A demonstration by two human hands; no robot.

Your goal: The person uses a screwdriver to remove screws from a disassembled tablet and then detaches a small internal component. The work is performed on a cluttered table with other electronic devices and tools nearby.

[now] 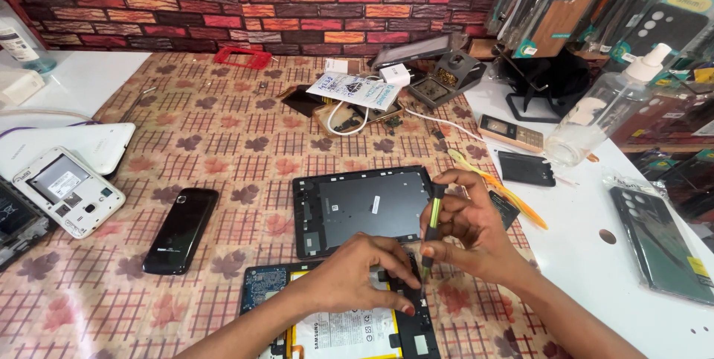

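Note:
An opened tablet [349, 329] lies at the near edge, its white battery and blue circuit board exposed. My left hand [357, 273] rests on its upper part, fingers pressed down on the black frame. My right hand [468, 229] holds a thin black and green screwdriver [431, 229] upright, tip down on the tablet next to my left fingertips. Just beyond lies the tablet's dark back cover [364, 207], inner side up.
A black phone [181, 230] and an open white phone [67, 189] lie to the left. Cables, a charger and small parts [357, 99] sit further back. On the right are a clear spray bottle [606, 106], a small keypad phone [511, 133], yellow plastic tools [506, 192] and a dark phone case [662, 244].

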